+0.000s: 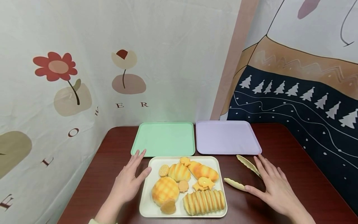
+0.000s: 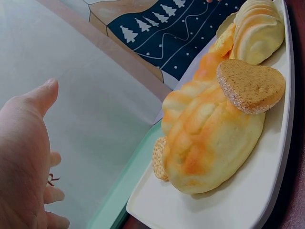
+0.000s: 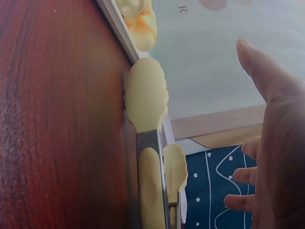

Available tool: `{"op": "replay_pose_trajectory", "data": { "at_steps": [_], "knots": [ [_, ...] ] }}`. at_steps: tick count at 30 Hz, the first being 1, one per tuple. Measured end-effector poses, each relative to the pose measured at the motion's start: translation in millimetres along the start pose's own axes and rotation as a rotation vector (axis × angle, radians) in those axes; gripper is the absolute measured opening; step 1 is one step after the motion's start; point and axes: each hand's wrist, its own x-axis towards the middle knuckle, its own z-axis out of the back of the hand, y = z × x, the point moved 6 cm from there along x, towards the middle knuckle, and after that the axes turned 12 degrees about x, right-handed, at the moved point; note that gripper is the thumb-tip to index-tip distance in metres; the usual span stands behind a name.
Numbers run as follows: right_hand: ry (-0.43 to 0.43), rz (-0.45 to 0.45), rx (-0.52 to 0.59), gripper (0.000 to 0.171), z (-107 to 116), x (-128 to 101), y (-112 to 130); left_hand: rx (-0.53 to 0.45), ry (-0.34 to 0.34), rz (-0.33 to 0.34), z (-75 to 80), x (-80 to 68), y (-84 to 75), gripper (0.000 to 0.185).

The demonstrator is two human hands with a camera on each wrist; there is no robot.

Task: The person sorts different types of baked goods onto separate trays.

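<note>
Two bare hands, both spread flat with straight fingers, holding nothing. Left hand (image 1: 129, 179) on the dark wooden table (image 1: 293, 161), just left of the cream tray (image 1: 218, 165), thumb tip close to its left rim, fingertips near the front edge of the green tray (image 1: 165, 138). Right hand (image 1: 272, 183) on the table to the right of the cream tray, palm down, fingers over the handle end of the pale yellow tongs (image 1: 246, 174); contact with the tongs hard to tell from the head view. Tongs lying open on the table between the cream tray and the right hand, one scalloped tip just beside the tray's right rim, the other pointing toward the lilac tray (image 1: 226, 137).

On the cream tray: a round checkered bun (image 1: 165, 189), a ridged long loaf (image 1: 204, 201) along the front, a striped bun (image 1: 179, 172), a glazed oblong roll (image 1: 203, 171), a heart-shaped cookie (image 1: 168, 207) leaning on the checkered bun, a round biscuit (image 1: 163, 170) and small yellow pieces.

Green and lilac trays side by side behind the cream tray, near the patterned wall cloth.
</note>
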Motion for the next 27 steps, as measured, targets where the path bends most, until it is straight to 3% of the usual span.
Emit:
{"op": "replay_pose_trajectory", "data": {
  "at_steps": [10, 18, 27],
  "knots": [
    [0.026, -0.047, 0.063, 0.116, -3, -7, -14, -0.069, 0.014, 0.036, -1.9, -1.4, 3.1, 0.064],
    [0.071, -0.115, 0.053, 0.123, -8, -12, -21, -0.164, 0.005, 0.049, -5.5, -2.7, 5.2, 0.065],
    [0.052, -0.108, 0.076, 0.127, -10, -14, -24, -0.255, 0.016, 0.109, -7.5, -1.6, 8.7, 0.062]
  ]
}}
